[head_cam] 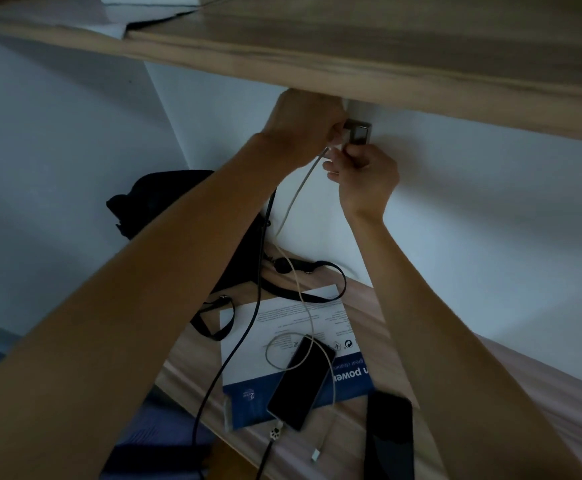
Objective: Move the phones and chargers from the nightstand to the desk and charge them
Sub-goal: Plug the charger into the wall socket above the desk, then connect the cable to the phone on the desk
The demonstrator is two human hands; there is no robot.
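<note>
Both hands are raised to a wall socket just under a wooden shelf. My left hand grips a white charger plug at the socket; the plug is mostly hidden by my fingers. My right hand pinches the lower edge of the socket area beside it. A white cable drops from my left hand to the desk. One black phone lies on a blue-and-white box with a black cable plugged into its near end. A second dark phone lies near the front edge. The white cable's free connector rests between them.
A black bag with straps sits at the back left of the desk against the wall. The blue-and-white box lies flat mid-desk. The wooden shelf overhangs close above the socket. Blue bedding shows at lower left.
</note>
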